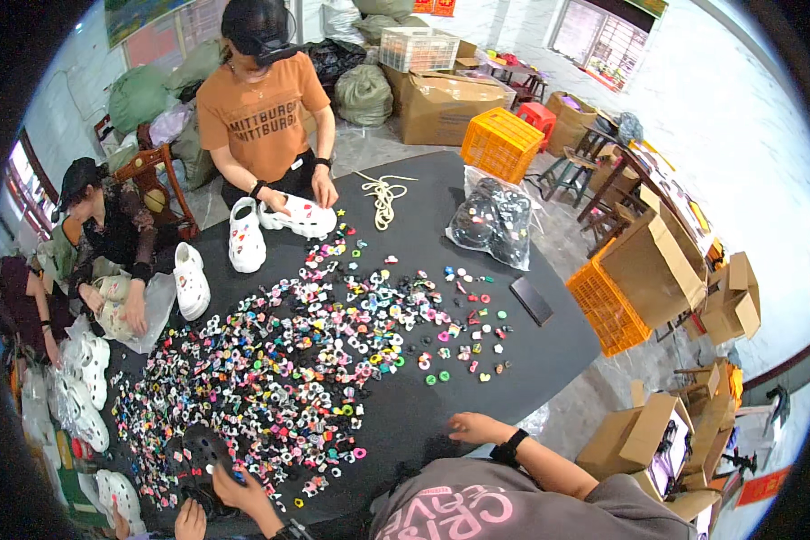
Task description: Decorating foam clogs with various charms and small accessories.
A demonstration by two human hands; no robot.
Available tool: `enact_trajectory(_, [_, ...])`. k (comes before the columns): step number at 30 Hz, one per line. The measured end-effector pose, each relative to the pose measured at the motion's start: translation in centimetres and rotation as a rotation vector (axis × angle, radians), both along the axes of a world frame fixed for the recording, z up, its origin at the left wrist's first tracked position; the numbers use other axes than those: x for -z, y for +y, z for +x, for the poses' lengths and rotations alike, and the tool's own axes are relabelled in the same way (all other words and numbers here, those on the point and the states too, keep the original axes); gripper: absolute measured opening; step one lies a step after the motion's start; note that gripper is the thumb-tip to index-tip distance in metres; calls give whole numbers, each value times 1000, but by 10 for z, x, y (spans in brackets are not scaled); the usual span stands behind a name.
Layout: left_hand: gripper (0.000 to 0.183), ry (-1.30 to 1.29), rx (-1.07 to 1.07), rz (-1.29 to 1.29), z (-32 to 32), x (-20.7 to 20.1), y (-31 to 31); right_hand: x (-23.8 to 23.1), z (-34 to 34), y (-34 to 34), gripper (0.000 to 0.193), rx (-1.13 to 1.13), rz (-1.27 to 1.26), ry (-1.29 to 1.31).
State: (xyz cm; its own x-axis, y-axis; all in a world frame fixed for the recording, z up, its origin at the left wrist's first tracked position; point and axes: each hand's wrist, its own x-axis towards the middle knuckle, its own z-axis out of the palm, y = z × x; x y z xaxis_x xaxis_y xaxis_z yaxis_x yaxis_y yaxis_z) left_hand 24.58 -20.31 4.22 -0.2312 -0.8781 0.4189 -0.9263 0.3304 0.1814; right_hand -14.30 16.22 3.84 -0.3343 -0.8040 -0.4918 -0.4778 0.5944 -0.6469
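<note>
At the lower left, my left hand [240, 493] is closed on a black clog [205, 446]. Another hand [189, 520] is beside it at the lower edge; whose it is I cannot tell. My right hand [475, 427], with a black wristband, reaches over the black table [414, 423]; its fingers are loosely spread and I see nothing in them. A wide heap of small colourful shoe charms [270, 360] covers the table's middle and left, with the clog at its near edge. Several loose charms [463, 349] lie beyond my right hand.
Across the table, a person in orange [265, 117] handles a white clog [308, 218]. Another person at left [108, 225] holds a beige clog [112, 292]. A cord [384, 200], a bagged bundle [492, 220] and a dark flat box [532, 301] lie far right. Crates and cartons stand beyond.
</note>
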Motion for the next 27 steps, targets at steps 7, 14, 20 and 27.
enact_trajectory(7, [56, 36, 498, 413, -98, -6, 58, 4, -44, 15, 42, 31, -72, -50])
enact_trajectory(14, [51, -336, 520, 997, -141, 5, 128, 6, -127, 57, 39, 206, -8, -138])
enact_trajectory(20, [50, -420, 479, 1154, -157, 13, 169, 10, -190, 120, 27, 584, -126, -261])
enact_trajectory(27, [32, -326, 505, 1133, -203, -18, 192, 27, -242, 161, 47, 740, -600, -167])
